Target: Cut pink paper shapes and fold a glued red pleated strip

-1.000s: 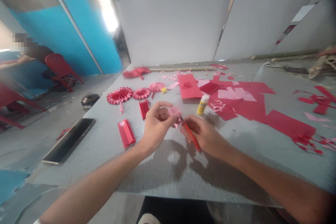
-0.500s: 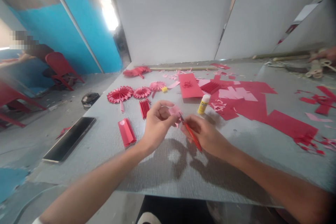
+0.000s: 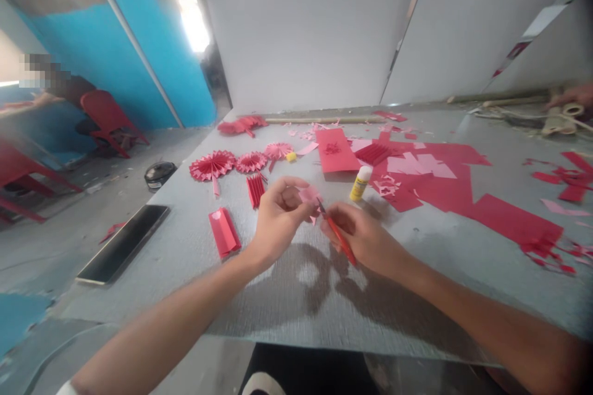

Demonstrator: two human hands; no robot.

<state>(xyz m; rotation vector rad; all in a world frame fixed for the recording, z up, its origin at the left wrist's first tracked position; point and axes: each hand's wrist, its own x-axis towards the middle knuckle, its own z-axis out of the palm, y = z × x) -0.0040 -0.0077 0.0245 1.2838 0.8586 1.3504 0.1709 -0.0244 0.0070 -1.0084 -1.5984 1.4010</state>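
In the head view, a glue stick [image 3: 360,184] stands on the grey table [image 3: 278,308]. Left of the glue stick and a little nearer the person, the left hand [image 3: 288,210] has thumb and fingers pinched together on a small piece of pink paper [image 3: 309,194]. The right hand [image 3: 354,228], on the near side of the glue stick, is closed around the red handles of a pair of scissors [image 3: 340,236]; the blades point up and left to the edge of the pink paper, but how far apart they stand is too small to tell. Left of the glue stick and farther back lie a large paper fan [image 3: 212,165], a middle fan [image 3: 251,162], a pale pink fan [image 3: 278,151] and a yellow bit [image 3: 291,157]. Also to its left are a pleated red strip [image 3: 255,190], a folded red paper [image 3: 223,232] with a pale mark near one end and, well apart from it, a phone [image 3: 124,244] near the table's edge. Just behind the glue stick lies a red card [image 3: 338,163]; to its right spread red sheets [image 3: 447,188] with pink scraps [image 3: 417,164] on top. Far right of it, another person's hand [image 3: 574,95] is at some bamboo pieces [image 3: 560,120].
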